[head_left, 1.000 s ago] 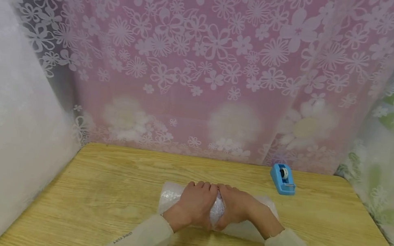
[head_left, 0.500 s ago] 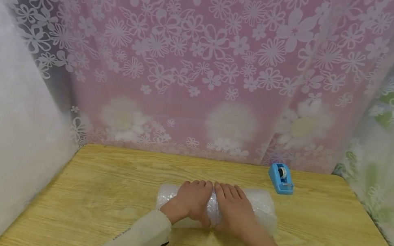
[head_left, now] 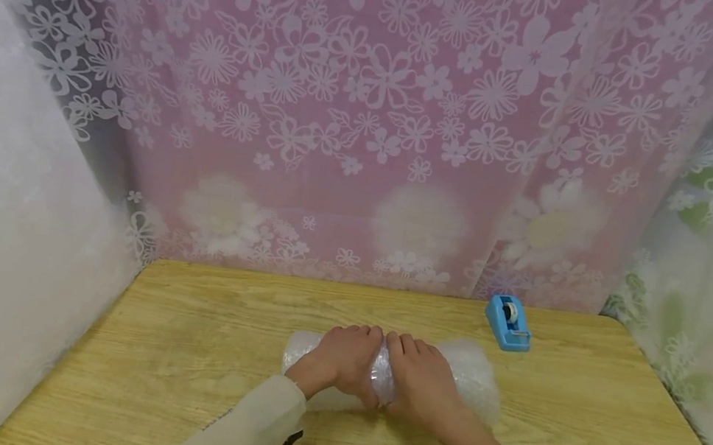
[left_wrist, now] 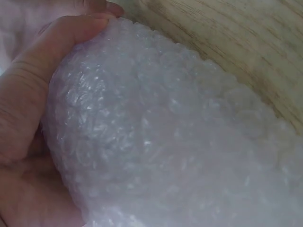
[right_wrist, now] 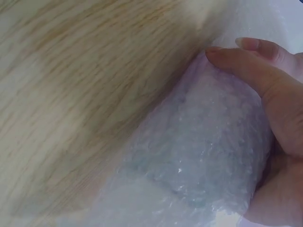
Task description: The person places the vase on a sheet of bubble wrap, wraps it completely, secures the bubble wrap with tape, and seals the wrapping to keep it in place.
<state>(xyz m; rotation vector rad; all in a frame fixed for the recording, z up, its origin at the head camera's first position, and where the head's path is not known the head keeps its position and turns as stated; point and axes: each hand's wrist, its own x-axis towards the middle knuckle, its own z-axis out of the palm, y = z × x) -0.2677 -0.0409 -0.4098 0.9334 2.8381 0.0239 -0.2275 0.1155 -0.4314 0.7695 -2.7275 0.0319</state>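
Note:
A roll of bubble wrap point(head_left: 471, 379) lies crosswise near the middle of the table, with a faint purple tint at its centre. My left hand point(head_left: 349, 359) grips the roll just left of centre, its fingers over the far side and its thumb on the near side. Close beside it, my right hand point(head_left: 423, 383) curls round the roll in the same way. A narrow strip of the wrap shows between the hands. Both wrist views show a thumb pressing the bubbly plastic. Whatever the wrap may contain is hidden.
A blue tape dispenser point(head_left: 509, 324) with a roll of tape stands at the back right of the wooden table point(head_left: 202, 337). A pink flowered curtain point(head_left: 369, 120) hangs behind the table, and pale sheets flank both sides.
My right hand has shifted its hold, its forearm now lower and its back turned up over the roll. The left hand stays on the wrap, moved slightly left in view.

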